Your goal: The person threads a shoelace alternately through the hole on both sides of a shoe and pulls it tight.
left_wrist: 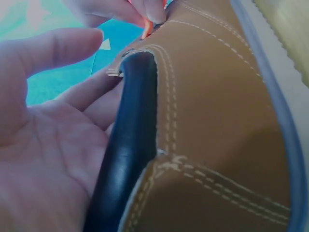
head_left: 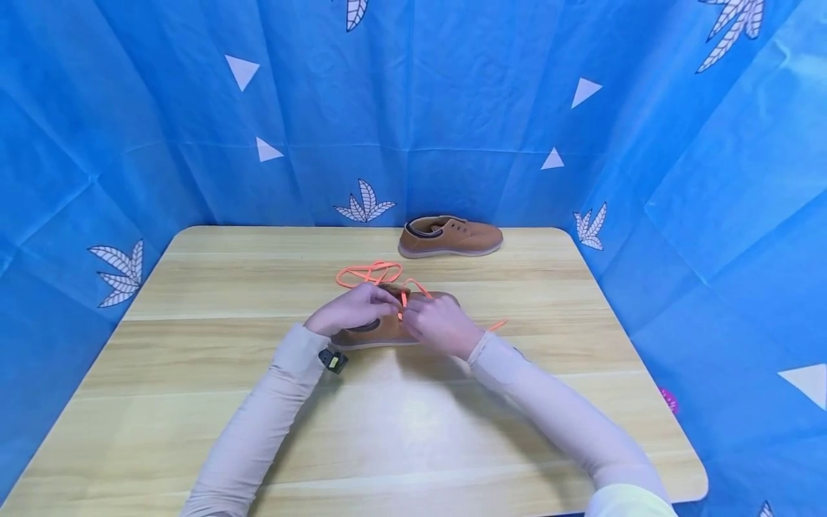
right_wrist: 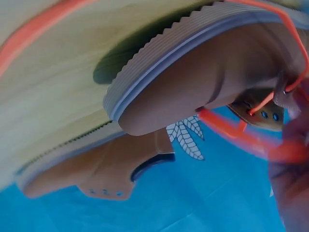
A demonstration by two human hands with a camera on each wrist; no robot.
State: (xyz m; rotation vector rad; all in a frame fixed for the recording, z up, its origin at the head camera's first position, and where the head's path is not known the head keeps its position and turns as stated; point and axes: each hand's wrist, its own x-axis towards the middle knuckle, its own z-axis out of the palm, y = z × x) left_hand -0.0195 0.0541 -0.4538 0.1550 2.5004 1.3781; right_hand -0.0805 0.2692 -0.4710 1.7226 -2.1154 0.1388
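Note:
A brown shoe (head_left: pixel 388 334) lies sideways under both hands, its toe to the right. A bright orange shoelace (right_wrist: pixel 263 104) runs through some of its eyelets. My right hand (head_left: pixel 441 327) pinches the lace over the eyelet flaps; a blurred stretch of it shows in the right wrist view. My left hand (head_left: pixel 352 309) is at the shoe's opening. In the left wrist view its thumb (left_wrist: pixel 63 48) is straight and apart from the shoe, while the other fingers pass behind the dark padded collar (left_wrist: pixel 130 130), their tips hidden.
A second brown shoe (head_left: pixel 452 237), with no lace in its visible eyelets, stands at the table's back edge. Loops of orange lace (head_left: pixel 368 273) lie behind the worked shoe. A lace end (head_left: pixel 497 325) shows to the right. A blue patterned cloth (head_left: pixel 413 108) surrounds the wooden table (head_left: pixel 413 445).

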